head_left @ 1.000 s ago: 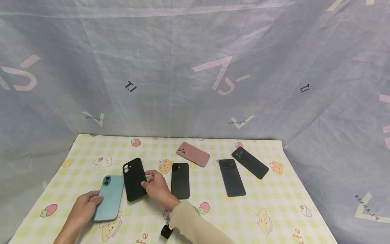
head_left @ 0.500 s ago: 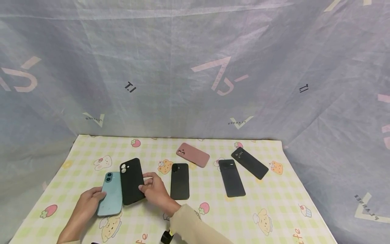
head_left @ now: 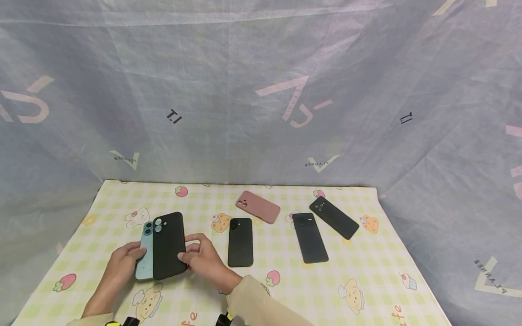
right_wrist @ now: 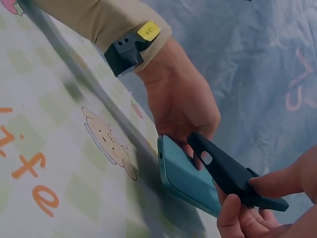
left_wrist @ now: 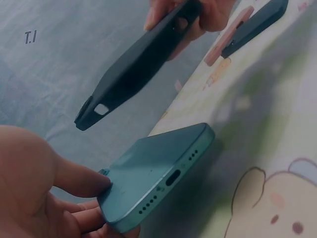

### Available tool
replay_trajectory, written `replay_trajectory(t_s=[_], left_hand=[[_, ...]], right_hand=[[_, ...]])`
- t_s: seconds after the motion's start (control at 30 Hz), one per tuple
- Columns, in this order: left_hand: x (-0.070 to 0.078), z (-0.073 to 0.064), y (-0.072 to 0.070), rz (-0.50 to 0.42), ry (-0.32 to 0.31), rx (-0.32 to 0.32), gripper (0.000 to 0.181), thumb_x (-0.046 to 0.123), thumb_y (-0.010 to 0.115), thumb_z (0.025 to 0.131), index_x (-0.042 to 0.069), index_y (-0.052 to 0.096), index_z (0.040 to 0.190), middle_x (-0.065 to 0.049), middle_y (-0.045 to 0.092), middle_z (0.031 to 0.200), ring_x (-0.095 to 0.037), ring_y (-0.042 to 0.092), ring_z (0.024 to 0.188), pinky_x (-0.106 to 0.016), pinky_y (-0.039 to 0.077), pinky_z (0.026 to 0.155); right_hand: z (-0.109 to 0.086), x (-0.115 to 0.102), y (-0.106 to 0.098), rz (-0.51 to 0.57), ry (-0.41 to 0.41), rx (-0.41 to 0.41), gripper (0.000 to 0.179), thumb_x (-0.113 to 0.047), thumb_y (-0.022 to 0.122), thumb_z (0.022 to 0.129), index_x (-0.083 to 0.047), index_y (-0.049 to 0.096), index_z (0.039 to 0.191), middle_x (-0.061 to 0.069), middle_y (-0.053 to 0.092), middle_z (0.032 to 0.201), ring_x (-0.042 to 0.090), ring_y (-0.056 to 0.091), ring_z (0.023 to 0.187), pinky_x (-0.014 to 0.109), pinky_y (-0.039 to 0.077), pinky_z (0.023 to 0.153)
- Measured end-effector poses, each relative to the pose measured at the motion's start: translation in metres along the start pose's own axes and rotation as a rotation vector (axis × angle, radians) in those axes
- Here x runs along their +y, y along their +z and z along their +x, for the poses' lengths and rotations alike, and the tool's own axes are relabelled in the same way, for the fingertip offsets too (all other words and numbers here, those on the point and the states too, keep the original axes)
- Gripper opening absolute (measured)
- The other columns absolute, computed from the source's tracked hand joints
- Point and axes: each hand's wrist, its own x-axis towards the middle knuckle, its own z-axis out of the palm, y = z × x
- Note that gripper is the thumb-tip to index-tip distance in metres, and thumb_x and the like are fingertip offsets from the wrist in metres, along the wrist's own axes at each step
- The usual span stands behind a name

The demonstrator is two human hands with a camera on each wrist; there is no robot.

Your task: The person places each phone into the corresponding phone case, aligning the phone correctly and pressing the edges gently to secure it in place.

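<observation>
My left hand (head_left: 122, 265) pinches a teal phone (head_left: 144, 259) by its left edge, thumb on the back and fingers beneath. In the left wrist view the phone's bottom end, with its charging port, faces the camera. A black phone case (head_left: 169, 246) is in my right hand (head_left: 205, 260), thumb on its outer back and fingers under its right edge. The case overlaps the right part of the phone in the head view. Both wrist views show the case (left_wrist: 133, 69) above the phone (right_wrist: 185, 173) with a gap between them, both raised over the tablecloth.
To the right lie a dark phone (head_left: 240, 242) and a pink phone case (head_left: 258, 207). Farther right are another dark phone (head_left: 311, 237) and a black case (head_left: 334, 217). A checked tablecloth (head_left: 367, 267) covers the table, with a grey cloth backdrop (head_left: 244, 136) behind.
The case has moved left and now overlaps the phone, which sat apart from it a second ago. My left hand has brought the phone slightly up and to the right.
</observation>
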Motion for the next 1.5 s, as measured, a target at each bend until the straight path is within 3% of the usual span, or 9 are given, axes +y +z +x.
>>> replay_trajectory(t_s=[0.07, 0.2, 0.3, 0.37, 0.53, 0.67, 0.87, 1.27, 1.5], left_hand=[[0.000, 0.001, 0.001, -0.012, 0.006, -0.004, 0.060, 0.023, 0.042, 0.113, -0.016, 0.033, 0.157, -0.036, 0.040, 0.159, -0.051, 0.034, 0.150, -0.064, 0.026, 0.124], [0.000, 0.003, 0.002, -0.022, 0.017, 0.003, 0.057, 0.022, 0.046, 0.113, -0.015, 0.039, 0.155, -0.032, 0.050, 0.155, -0.032, 0.058, 0.127, -0.034, 0.049, 0.100], [-0.001, 0.004, 0.002, -0.047, 0.027, 0.001, 0.054, 0.019, 0.049, 0.112, -0.016, 0.042, 0.153, -0.030, 0.061, 0.144, -0.010, 0.061, 0.100, -0.021, 0.048, 0.077], [0.000, 0.004, 0.002, -0.069, 0.025, -0.006, 0.053, 0.017, 0.049, 0.112, -0.016, 0.043, 0.152, -0.027, 0.069, 0.133, -0.002, 0.058, 0.091, -0.020, 0.049, 0.074], [0.001, 0.004, 0.000, -0.127, 0.008, -0.039, 0.053, 0.018, 0.048, 0.112, -0.014, 0.042, 0.153, -0.001, 0.074, 0.110, -0.004, 0.060, 0.087, -0.022, 0.051, 0.073], [0.002, 0.004, 0.001, -0.166, 0.005, -0.050, 0.052, 0.016, 0.047, 0.112, -0.015, 0.042, 0.153, 0.006, 0.074, 0.103, -0.004, 0.062, 0.084, -0.023, 0.052, 0.073], [0.001, 0.003, 0.000, -0.183, 0.028, -0.078, 0.049, 0.014, 0.047, 0.112, -0.017, 0.042, 0.150, 0.006, 0.074, 0.100, -0.004, 0.064, 0.083, -0.024, 0.054, 0.073], [0.004, 0.002, 0.000, -0.171, 0.050, -0.099, 0.049, 0.014, 0.042, 0.114, -0.015, 0.040, 0.154, 0.001, 0.072, 0.115, -0.002, 0.062, 0.088, -0.024, 0.054, 0.078], [0.003, 0.002, 0.002, -0.200, 0.062, -0.111, 0.049, 0.014, 0.041, 0.115, -0.015, 0.039, 0.154, 0.000, 0.073, 0.115, 0.000, 0.064, 0.089, -0.023, 0.055, 0.079]], right_hand=[[-0.001, -0.001, 0.000, 0.005, 0.002, -0.008, 0.036, -0.001, 0.069, 0.100, -0.009, 0.057, 0.133, 0.001, 0.071, 0.090, 0.008, 0.068, 0.075, 0.027, 0.053, 0.067], [-0.001, 0.001, 0.000, 0.012, 0.015, -0.019, 0.037, 0.000, 0.070, 0.100, -0.010, 0.056, 0.133, 0.001, 0.071, 0.090, 0.009, 0.067, 0.074, 0.027, 0.054, 0.067], [-0.001, 0.003, 0.002, 0.015, 0.028, -0.019, 0.036, 0.000, 0.070, 0.100, -0.010, 0.056, 0.131, 0.001, 0.072, 0.091, 0.008, 0.065, 0.073, 0.026, 0.053, 0.065], [-0.002, 0.004, 0.003, 0.021, 0.034, -0.015, 0.035, 0.000, 0.070, 0.100, -0.011, 0.057, 0.130, 0.002, 0.073, 0.092, 0.008, 0.064, 0.072, 0.024, 0.052, 0.064], [-0.001, 0.006, 0.004, 0.036, 0.034, -0.004, 0.034, 0.000, 0.070, 0.100, -0.010, 0.057, 0.129, 0.002, 0.074, 0.092, 0.008, 0.063, 0.070, 0.023, 0.050, 0.063], [0.002, 0.010, 0.004, 0.049, 0.036, -0.006, 0.034, 0.001, 0.071, 0.099, -0.010, 0.057, 0.129, 0.001, 0.074, 0.090, 0.009, 0.059, 0.065, 0.023, 0.049, 0.063], [0.005, 0.016, 0.006, 0.071, 0.033, -0.002, 0.036, 0.002, 0.071, 0.098, -0.009, 0.056, 0.129, 0.000, 0.074, 0.089, 0.009, 0.056, 0.062, 0.023, 0.047, 0.061], [0.008, 0.017, 0.008, 0.061, 0.023, 0.017, 0.033, -0.001, 0.073, 0.099, -0.011, 0.058, 0.127, -0.002, 0.072, 0.085, 0.010, 0.055, 0.060, 0.023, 0.046, 0.060], [0.011, 0.022, 0.011, -0.030, -0.069, 0.059, 0.030, -0.002, 0.076, 0.099, -0.012, 0.059, 0.122, -0.003, 0.070, 0.080, 0.008, 0.057, 0.054, 0.020, 0.046, 0.052]])
